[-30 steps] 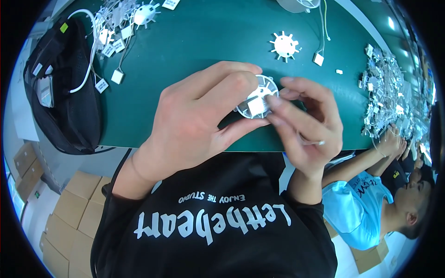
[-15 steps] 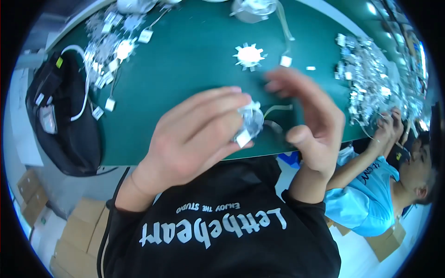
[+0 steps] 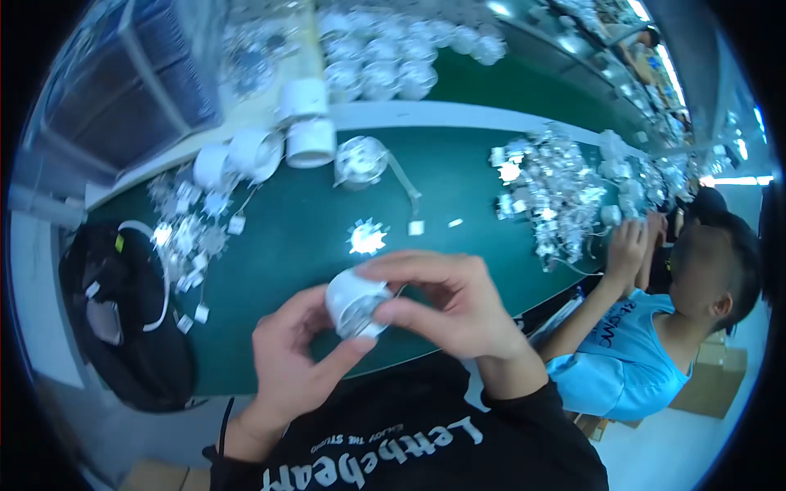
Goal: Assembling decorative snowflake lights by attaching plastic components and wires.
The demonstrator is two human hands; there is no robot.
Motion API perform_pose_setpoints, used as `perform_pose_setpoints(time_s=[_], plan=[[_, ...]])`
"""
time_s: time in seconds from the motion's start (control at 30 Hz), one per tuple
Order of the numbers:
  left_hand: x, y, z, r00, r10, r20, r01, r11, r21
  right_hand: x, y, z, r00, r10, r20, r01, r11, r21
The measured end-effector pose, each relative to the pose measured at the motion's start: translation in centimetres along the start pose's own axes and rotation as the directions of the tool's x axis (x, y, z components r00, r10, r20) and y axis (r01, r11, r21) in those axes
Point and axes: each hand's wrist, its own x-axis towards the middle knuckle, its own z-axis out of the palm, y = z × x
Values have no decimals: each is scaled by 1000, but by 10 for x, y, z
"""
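Presently, the white cup-shaped housing (image 3: 344, 293) is held up over the green table (image 3: 278, 262), near its front edge, and 2 hands have hold of it. Its mouth is tilted down toward the person, and some clear and silvery parts (image 3: 358, 315) show inside; their exact shape is too blurred to tell. The left hand (image 3: 293, 356) is half curled, with the fingers along the left side of the housing and the thumb near its lower rim. The right hand (image 3: 458, 299) is bent into a loose pinch: its fingers lie over the upper right side, while its thumb is at the mouth.

On the table, just beyond the hands, lies 1 bright star-shaped plate (image 3: 366, 236). Behind it is a clear round part (image 3: 360, 162), from which a thin cable (image 3: 401, 177) runs to a white connector (image 3: 417, 228). A small white piece (image 3: 455, 222) lies near this connector, to its right. At the left there is a pile of parts (image 3: 188, 236), beside a black bag (image 3: 131, 356). At the right is a heap of silvery parts (image 3: 553, 196), and near it are the hands of a co-worker (image 3: 626, 250).
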Motion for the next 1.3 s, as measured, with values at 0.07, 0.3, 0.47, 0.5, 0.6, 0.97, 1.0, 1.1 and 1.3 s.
perform_pose_setpoints(time_s=[0.07,0.3,0.47,0.5,0.6,0.97,1.0,1.1,1.3], plan=[[13,-2,1,1000,-12,25,13,999,-45,5,3,-1,1000,11,-13,-11,999,35],[18,-5,1,999,53,-4,-53,999,12,56,-12,-37,993,84,-82,-89,994,-56],[7,-9,-6,994,103,45,-109,980,169,164,-27,-141,825,-84,-559,362,838,408],[7,-12,-7,990,123,62,-134,968,212,177,-36,-159,789,-90,-608,399,827,395],[7,-12,-3,985,142,103,-165,947,275,203,-11,-235,640,-506,-578,-74,709,-702],[14,-13,2,978,186,99,-210,896,390,208,21,-263,722,-422,-548,-474,275,-837],[17,-12,3,977,187,100,-211,891,403,201,12,-256,735,-412,-539,-442,311,-841],[21,-13,8,964,248,100,-267,864,427,147,-22,-198,725,-496,-478,-299,398,-867],[3,-6,5,887,454,81,-413,703,579,26,-24,-55,913,-377,153,356,556,-751]])
